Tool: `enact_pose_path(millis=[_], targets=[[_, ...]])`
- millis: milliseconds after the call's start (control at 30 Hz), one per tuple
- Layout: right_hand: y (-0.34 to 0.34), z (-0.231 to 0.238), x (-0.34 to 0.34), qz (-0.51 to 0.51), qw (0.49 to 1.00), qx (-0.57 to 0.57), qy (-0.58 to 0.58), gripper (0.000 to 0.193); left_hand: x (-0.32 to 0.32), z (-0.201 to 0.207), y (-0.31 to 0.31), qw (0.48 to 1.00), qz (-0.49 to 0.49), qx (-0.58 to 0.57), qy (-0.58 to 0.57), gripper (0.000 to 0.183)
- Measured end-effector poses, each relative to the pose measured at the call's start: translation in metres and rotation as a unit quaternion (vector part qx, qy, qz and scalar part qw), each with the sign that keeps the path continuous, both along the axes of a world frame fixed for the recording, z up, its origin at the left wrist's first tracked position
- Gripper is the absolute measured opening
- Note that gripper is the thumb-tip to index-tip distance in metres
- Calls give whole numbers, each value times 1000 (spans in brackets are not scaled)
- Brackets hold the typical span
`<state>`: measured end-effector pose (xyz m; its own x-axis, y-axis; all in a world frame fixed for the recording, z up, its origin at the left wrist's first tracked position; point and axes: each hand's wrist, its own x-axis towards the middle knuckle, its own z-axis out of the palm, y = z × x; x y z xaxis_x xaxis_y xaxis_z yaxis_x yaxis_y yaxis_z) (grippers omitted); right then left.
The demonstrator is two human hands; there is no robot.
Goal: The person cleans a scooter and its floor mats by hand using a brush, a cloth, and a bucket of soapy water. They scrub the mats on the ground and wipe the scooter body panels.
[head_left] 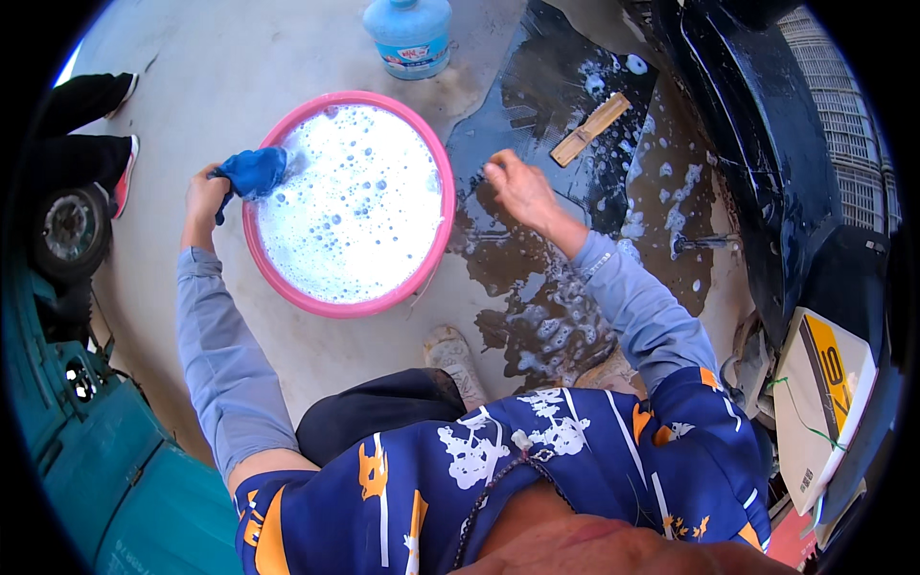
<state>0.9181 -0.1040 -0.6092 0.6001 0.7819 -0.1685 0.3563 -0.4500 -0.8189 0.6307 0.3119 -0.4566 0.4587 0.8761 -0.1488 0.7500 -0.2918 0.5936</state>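
Observation:
At the left rim of a pink basin [446, 206], my left hand [203, 196] is closed around a wet blue cloth [254, 175]. Part of the cloth hangs over white suds [350, 206] dotted with bubbles, which fill the basin; a loose end droops below my fingers. My right hand [527, 194] is to the right of the basin, above a wet dark mat [517, 125]. Its fingers are loosely curled in, and nothing shows in them. A wooden-backed brush or board [591, 129] lies on the mat beyond that hand; its underside is hidden.
A blue plastic water jug [409, 38] stands beyond the basin. Foamy water [565, 326] spreads over the concrete on the right. A black vehicle part [757, 125] and a white box [822, 412] border the right. Another person's shoe [126, 177], a small wheel [72, 233] and a teal vehicle [144, 479] are left.

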Motion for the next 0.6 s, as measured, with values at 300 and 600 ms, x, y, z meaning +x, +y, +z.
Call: enact_pose_path(millis=[300, 600], targets=[[-26, -72, 103, -279, 927, -190, -165, 62, 198, 62, -75, 957, -95, 274, -15, 40], [-30, -23, 95, -267, 927, 252, 78, 91, 267, 53, -117, 906, -209, 361, -74, 53]])
